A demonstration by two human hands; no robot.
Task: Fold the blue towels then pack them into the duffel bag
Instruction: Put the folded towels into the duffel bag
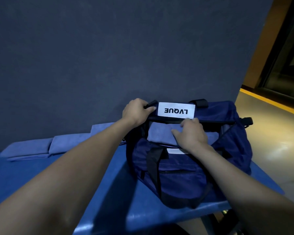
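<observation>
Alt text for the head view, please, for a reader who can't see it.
A person's left hand grips the far rim of an open navy fabric duffel bag while the right hand presses a folded blue towel inside it. More folded blue towels lie in a row on the blue table, left of the bag.

One readable text only: "LVQUE", black capitals on a white rectangular label (pixel 176 110), showing upside down to the camera. The label is sitting on the far flap of the navy duffel bag (pixel 185 175), at the bag's 12 o'clock edge. The left hand (pixel 136 112) is gripping the flap just at the label's 9 o'clock side; the right hand (pixel 190 133) is lying just below, at its 6 o'clock. A second white patch (pixel 174 151) is peeking out on the bag's near side, partly hidden, nothing legible on it.
</observation>
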